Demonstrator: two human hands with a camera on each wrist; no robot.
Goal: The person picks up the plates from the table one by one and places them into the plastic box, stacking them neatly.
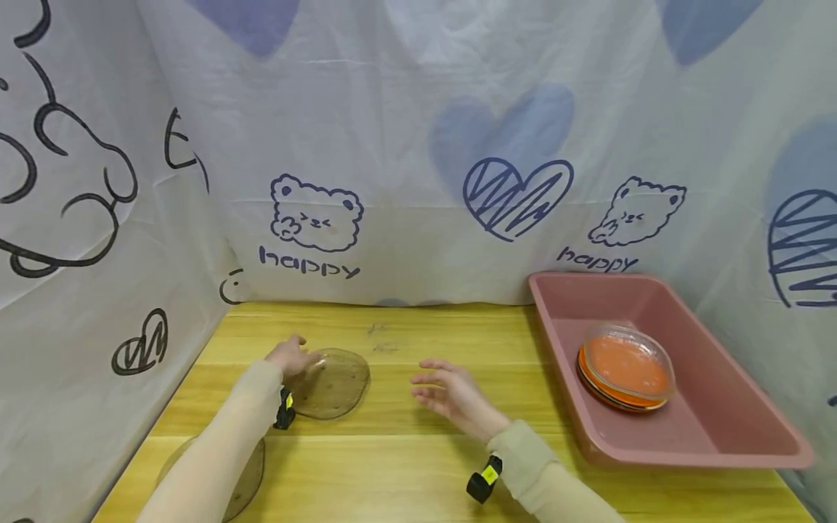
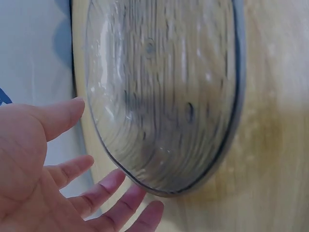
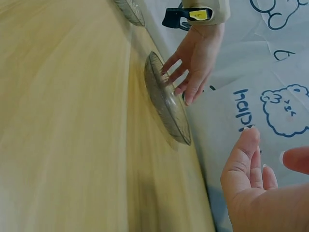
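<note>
A clear, ripple-textured plate (image 1: 338, 388) lies on the wooden table, left of centre. My left hand (image 1: 292, 357) is at its left edge. The left wrist view shows that hand's fingers (image 2: 104, 193) spread and relaxed beside the rim of the plate (image 2: 164, 121); whether the fingertips touch it, I cannot tell. My right hand (image 1: 461, 398) hovers over the table to the right of the plate, fingers loosely bent and holding nothing. Nearer to me, a second clear plate (image 1: 250, 483) is partly hidden under the left forearm.
A pink plastic tub (image 1: 732, 385) stands on the right. Inside it sits a stack of orange plates (image 1: 588, 381) topped by a clear dish (image 1: 663, 363). White printed cloth (image 1: 405, 240) hangs behind the table and along its left side.
</note>
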